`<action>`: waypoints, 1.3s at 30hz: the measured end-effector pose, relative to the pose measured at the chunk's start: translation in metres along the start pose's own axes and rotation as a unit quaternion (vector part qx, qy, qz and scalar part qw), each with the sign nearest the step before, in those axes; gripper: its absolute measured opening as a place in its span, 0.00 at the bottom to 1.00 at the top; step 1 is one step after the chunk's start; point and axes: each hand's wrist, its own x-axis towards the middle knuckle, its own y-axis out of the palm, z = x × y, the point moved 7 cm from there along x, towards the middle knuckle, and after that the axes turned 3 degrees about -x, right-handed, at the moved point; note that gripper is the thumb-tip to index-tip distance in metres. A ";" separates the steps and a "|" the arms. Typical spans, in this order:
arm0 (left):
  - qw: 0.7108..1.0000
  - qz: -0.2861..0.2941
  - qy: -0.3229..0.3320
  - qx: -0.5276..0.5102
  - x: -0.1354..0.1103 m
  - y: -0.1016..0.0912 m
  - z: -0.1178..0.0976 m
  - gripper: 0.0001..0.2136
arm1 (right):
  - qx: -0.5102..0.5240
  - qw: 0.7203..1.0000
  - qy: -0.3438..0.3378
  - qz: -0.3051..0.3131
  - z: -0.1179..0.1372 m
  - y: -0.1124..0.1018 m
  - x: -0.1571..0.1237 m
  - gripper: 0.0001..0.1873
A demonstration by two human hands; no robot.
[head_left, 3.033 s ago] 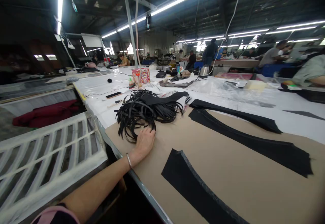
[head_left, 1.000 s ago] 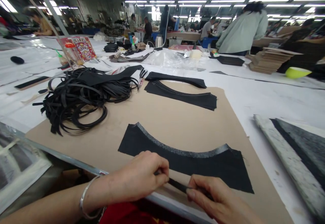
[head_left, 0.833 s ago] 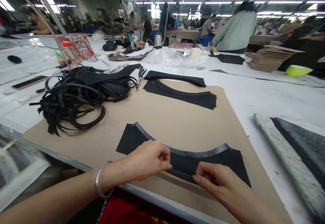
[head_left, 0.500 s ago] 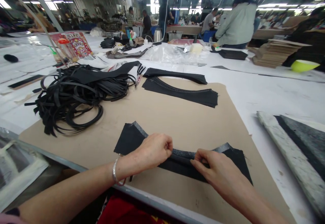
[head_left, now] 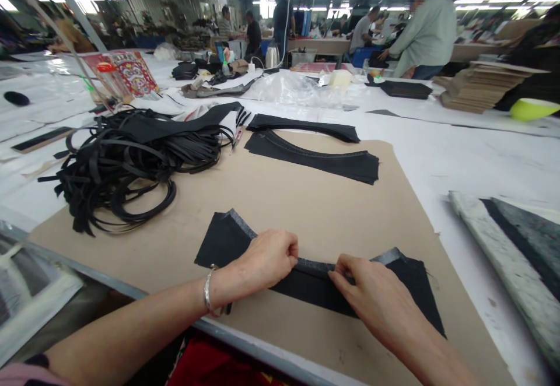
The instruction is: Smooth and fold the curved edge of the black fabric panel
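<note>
A curved stack of black fabric pieces (head_left: 221, 240) lies near the front of a brown cardboard sheet (head_left: 280, 199). My left hand (head_left: 266, 256) is closed in a pinch on a thin black strip (head_left: 311, 267) laid along the stack's inner curved edge. My right hand (head_left: 371, 295) pinches the same strip a little to the right, fingertips pressed on the edge. A silver bangle sits on my left wrist. A tangled heap of black strips (head_left: 131, 158) lies at the cardboard's far left.
Two more curved black stacks (head_left: 315, 155) lie at the cardboard's far end. A speckled grey slab (head_left: 503, 258) is at right, a metal table edge (head_left: 245, 351) below my arms. Cardboard stack (head_left: 481, 86), green bowl (head_left: 531, 108), printed box (head_left: 126, 74) and working people (head_left: 426, 27) stand beyond.
Three seconds ago my left hand reached into the strip heap. Since then both hands brought a strip from the table edge up onto the stack's inner curve, and they now hold it there.
</note>
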 end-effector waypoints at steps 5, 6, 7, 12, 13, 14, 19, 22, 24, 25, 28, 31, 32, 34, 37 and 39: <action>1.000 -0.005 -0.004 0.013 0.000 0.000 -0.002 0.07 | 0.000 1.000 -0.005 0.002 0.002 0.000 0.002 0.12; 1.000 -0.006 -0.005 0.017 0.000 0.000 -0.002 0.07 | -0.001 1.000 -0.005 0.002 0.002 0.000 0.002 0.12; 1.000 -0.007 -0.006 0.020 -0.001 0.000 -0.003 0.07 | -0.002 1.000 -0.005 0.003 0.002 0.000 0.002 0.12; 0.999 -0.013 -0.008 0.032 -0.002 0.001 -0.003 0.07 | -0.006 1.000 -0.004 0.002 0.001 0.003 0.004 0.12; 0.999 -0.014 -0.008 0.033 -0.002 0.002 -0.003 0.07 | -0.007 1.000 -0.005 0.001 0.001 0.004 0.004 0.12; 0.999 -0.015 -0.008 0.034 -0.002 0.002 -0.003 0.08 | -0.007 1.000 -0.006 0.000 0.001 0.004 0.004 0.12; 0.999 -0.017 -0.013 0.041 -0.002 0.001 -0.004 0.08 | -0.010 1.000 -0.007 -0.003 0.000 0.005 0.007 0.12; 0.999 -0.018 -0.011 0.046 -0.001 0.002 -0.004 0.08 | -0.015 1.000 -0.008 -0.006 0.001 0.005 0.007 0.12; 0.998 -0.021 -0.009 0.052 -0.001 0.002 -0.004 0.08 | -0.023 1.000 -0.007 -0.007 0.001 0.005 0.006 0.12; 0.998 -0.023 -0.009 0.055 -0.001 0.003 -0.004 0.08 | -0.027 1.000 -0.006 -0.008 0.001 0.006 0.006 0.12; 0.997 -0.027 -0.012 0.065 -0.003 0.006 -0.004 0.07 | -0.048 0.999 -0.008 -0.019 0.003 0.006 0.004 0.12; 0.997 -0.029 -0.019 0.070 -0.005 0.008 -0.003 0.05 | -0.079 0.996 -0.019 -0.036 0.007 0.006 0.002 0.12; 0.997 -0.032 -0.023 0.072 -0.005 0.008 -0.002 0.04 | -0.088 0.995 -0.023 -0.042 0.008 0.005 0.001 0.12; 0.996 -0.038 -0.032 0.077 -0.007 0.007 -0.001 0.05 | -0.098 0.994 -0.023 -0.044 0.011 0.005 -0.001 0.11; 0.993 -0.047 -0.021 0.108 -0.010 0.005 -0.004 0.08 | -0.102 0.994 -0.018 -0.046 0.011 0.003 -0.004 0.10; 0.985 -0.081 0.023 0.149 -0.014 0.003 -0.012 0.05 | -0.100 0.993 -0.014 -0.055 0.010 0.001 -0.006 0.10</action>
